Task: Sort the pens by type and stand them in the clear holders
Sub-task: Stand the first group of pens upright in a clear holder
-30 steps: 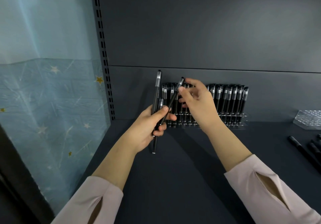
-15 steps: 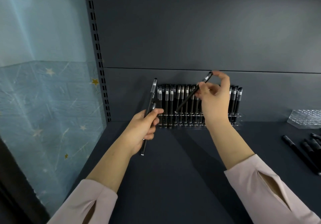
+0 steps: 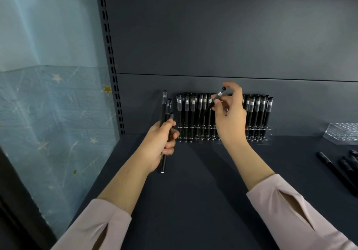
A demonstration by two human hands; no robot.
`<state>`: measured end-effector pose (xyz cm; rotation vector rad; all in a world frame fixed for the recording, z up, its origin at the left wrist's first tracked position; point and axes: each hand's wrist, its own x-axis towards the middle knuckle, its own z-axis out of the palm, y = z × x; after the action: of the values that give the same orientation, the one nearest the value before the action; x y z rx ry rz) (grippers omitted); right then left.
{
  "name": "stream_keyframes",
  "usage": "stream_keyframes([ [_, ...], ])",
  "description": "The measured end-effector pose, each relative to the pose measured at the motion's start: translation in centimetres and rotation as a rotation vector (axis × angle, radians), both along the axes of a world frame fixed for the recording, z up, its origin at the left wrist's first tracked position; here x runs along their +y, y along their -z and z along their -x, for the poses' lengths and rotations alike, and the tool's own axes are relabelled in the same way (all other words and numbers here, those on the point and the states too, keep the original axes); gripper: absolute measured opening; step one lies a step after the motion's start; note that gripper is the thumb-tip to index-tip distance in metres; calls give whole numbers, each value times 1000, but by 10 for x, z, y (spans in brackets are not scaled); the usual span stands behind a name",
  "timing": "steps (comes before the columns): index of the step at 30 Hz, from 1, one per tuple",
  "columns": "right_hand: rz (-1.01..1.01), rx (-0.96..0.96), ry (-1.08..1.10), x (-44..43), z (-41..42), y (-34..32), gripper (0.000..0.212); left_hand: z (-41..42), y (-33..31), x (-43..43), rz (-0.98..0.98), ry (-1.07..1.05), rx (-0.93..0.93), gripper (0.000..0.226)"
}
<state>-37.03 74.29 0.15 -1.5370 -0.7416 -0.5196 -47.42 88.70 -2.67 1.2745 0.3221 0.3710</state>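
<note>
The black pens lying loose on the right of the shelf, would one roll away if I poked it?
Probably a little: the loose matte black pens look slim and round, and the dark shelf looks flat and smooth. Likely stiff and light too: the right hand pinches a slim black clear-capped pen by fingertips without it bending.

I'm watching the left hand (image 3: 158, 143) gripping a bundle of black pens (image 3: 164, 110) upright, just left of the clear holder (image 3: 259, 133). The right hand (image 3: 230, 118) is pinching a single pen (image 3: 211, 106), tilted, in front of the standing row of pens (image 3: 191, 114). Loose pens (image 3: 337, 170) are lying far right, near a second holder (image 3: 344, 133).
</note>
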Motion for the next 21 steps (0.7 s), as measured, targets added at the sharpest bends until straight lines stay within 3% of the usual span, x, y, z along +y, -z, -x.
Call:
stream_keyframes([
  [6, 98, -59, 23, 7, -6, -4, 39, -1, -1, -2, 140, 41, -45, 16],
  [21, 293, -169, 25, 7, -14, -9, 49, 2, 1, -2, 41, 53, -88, 23],
])
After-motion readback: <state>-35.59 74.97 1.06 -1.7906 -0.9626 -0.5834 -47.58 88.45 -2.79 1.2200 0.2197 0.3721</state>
